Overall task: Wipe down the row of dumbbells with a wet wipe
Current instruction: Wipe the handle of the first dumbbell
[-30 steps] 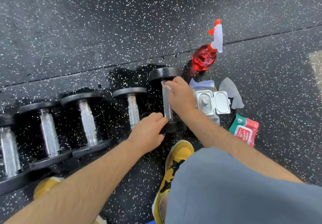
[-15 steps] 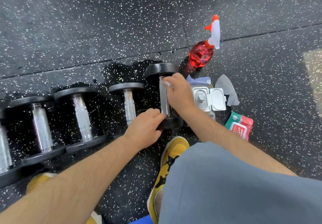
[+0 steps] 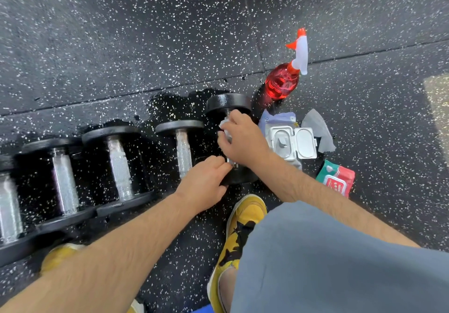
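The right hand (image 3: 243,140) is curling its fingers round the dumbbell (image 3: 227,104) handle, with the wet wipe (image 3: 224,127) bunched beneath them. Right beside it, the left hand (image 3: 206,183) is gripping the near plate, steadying it. I'm judging this as heavy, rigid iron that rolls readily, and the wipe as limp, so holding at the bar is looking wisest

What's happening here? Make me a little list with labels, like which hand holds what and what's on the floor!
Right hand: holds a white wet wipe round the handle of the rightmost dumbbell
Left hand: grips that dumbbell's near end
Other dumbbells: four, in a row to the left
Beside it: red spray bottle, wipes pack with open lid, red and green pack, loose grey wipe
Floor: speckled black, wet around the dumbbells
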`<action>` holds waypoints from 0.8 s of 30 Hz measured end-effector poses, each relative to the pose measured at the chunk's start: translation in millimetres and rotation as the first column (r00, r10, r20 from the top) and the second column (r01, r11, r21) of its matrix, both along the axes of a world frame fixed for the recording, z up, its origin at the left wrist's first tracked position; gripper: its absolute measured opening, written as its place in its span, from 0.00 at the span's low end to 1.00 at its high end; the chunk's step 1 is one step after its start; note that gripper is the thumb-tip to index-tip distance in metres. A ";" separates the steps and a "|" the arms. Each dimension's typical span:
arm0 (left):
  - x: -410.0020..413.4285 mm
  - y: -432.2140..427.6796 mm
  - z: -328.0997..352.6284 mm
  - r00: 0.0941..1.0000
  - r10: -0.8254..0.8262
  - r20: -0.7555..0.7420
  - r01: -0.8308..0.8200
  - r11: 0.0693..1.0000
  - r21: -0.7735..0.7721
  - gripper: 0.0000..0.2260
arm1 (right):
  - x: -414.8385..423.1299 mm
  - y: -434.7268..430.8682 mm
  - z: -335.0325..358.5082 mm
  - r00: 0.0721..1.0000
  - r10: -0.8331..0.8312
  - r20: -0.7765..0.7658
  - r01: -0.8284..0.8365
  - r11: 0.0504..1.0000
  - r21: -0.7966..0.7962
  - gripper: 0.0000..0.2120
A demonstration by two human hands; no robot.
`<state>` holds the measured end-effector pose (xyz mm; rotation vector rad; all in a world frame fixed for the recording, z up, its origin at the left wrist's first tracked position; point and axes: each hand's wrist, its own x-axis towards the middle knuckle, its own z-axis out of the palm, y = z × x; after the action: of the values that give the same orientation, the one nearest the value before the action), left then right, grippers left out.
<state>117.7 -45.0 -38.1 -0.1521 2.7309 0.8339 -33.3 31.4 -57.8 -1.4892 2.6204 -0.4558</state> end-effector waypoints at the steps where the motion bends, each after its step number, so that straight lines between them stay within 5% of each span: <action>1: 0.0 0.2 -0.3 1.000 -0.001 0.000 0.001 1.000 0.001 0.20 | 1.2 -2.0 -3.0 0.999 -0.043 0.005 0.043 0.999 0.001 0.09; 4: 1.0 -0.1 0.1 1.000 0.000 0.010 0.000 1.000 -0.003 0.20 | 4.7 -1.4 -11.9 0.998 0.006 -0.070 -0.007 1.000 -0.014 0.07; 8: -0.9 1.1 -0.9 1.000 -0.002 -0.008 0.002 1.000 0.004 0.19 | -9.5 -6.5 -12.9 0.996 -0.077 -0.043 0.068 0.982 -0.174 0.16; 14: 0.7 1.6 -1.8 1.000 0.003 -0.013 -0.003 1.000 0.018 0.20 | -3.0 1.2 -18.3 0.989 0.144 -0.024 -0.145 0.988 -0.048 0.14; 18: -0.5 2.7 -3.4 0.999 -0.001 -0.033 0.001 1.000 0.011 0.20 | -5.1 -0.2 -16.0 0.997 -0.048 0.058 0.056 0.987 -0.150 0.15; 24: -0.8 2.7 -2.6 0.999 -0.015 -0.041 0.016 1.000 0.011 0.20 | -1.1 8.9 -4.1 0.972 -0.096 0.215 0.138 0.972 -0.190 0.16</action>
<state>117.0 -42.3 -40.6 -0.1126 2.7613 0.8574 -34.4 40.4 -61.9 -1.2616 2.5696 -0.8651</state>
